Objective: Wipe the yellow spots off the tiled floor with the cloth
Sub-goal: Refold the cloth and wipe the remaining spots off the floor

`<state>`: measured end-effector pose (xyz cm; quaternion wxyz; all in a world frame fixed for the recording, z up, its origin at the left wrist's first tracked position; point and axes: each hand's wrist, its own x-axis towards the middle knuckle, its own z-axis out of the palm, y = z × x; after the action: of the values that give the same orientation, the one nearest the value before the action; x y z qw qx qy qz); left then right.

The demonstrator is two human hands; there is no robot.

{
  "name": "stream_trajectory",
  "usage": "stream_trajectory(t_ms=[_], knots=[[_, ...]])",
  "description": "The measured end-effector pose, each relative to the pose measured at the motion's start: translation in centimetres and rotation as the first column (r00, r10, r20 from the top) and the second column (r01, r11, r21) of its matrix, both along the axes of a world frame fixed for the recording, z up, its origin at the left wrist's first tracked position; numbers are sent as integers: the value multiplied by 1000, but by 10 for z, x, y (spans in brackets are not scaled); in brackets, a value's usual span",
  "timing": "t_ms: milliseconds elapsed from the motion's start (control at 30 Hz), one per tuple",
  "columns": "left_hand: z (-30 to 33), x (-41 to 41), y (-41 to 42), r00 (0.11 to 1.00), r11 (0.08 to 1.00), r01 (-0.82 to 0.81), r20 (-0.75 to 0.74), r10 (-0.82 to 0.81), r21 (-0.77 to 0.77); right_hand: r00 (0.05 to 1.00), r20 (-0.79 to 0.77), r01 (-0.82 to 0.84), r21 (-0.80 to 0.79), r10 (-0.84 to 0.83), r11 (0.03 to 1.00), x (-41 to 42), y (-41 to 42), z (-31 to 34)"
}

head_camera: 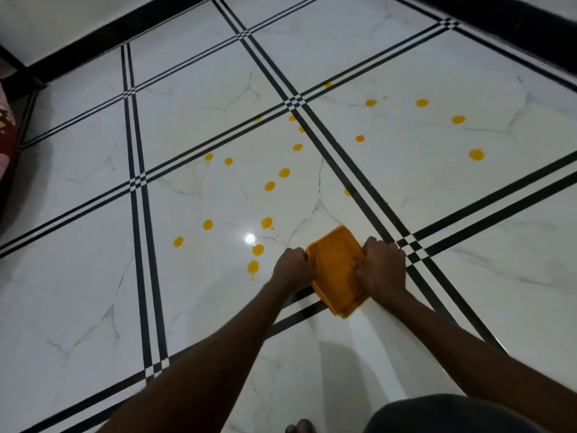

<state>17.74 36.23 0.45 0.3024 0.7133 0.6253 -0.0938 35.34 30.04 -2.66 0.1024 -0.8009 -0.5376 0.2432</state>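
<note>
Partly hidden: cloth (335,270) under fingers (359,270).

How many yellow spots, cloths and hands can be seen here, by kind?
Yellow spots: about 20, tiny droplets left out
Cloth: 1
Hands: 2, left hand and right hand
Total: about 23

A: Left edge, what's there?
B: Patterned red and pink fabric (6,126), partly cut off.
A: Far side?
B: Black skirting band (93,35) along wall base. Bare toes (299,426) at bottom edge.
</note>
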Motion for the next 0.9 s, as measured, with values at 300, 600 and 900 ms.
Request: stream_trajectory(t_ms=[300, 600, 900], knots=[[77, 35, 38, 964, 974, -45, 247, 101, -223, 903, -424, -58, 39, 68, 998, 33, 60, 96], [210, 76, 46, 771, 992, 63, 626, -118, 109, 613, -777, 347, 101, -145, 932, 76, 90, 230], [267, 96, 65, 672, 966, 34, 710, -211, 255, 409, -906, 274, 8, -109, 962, 102, 90, 301]])
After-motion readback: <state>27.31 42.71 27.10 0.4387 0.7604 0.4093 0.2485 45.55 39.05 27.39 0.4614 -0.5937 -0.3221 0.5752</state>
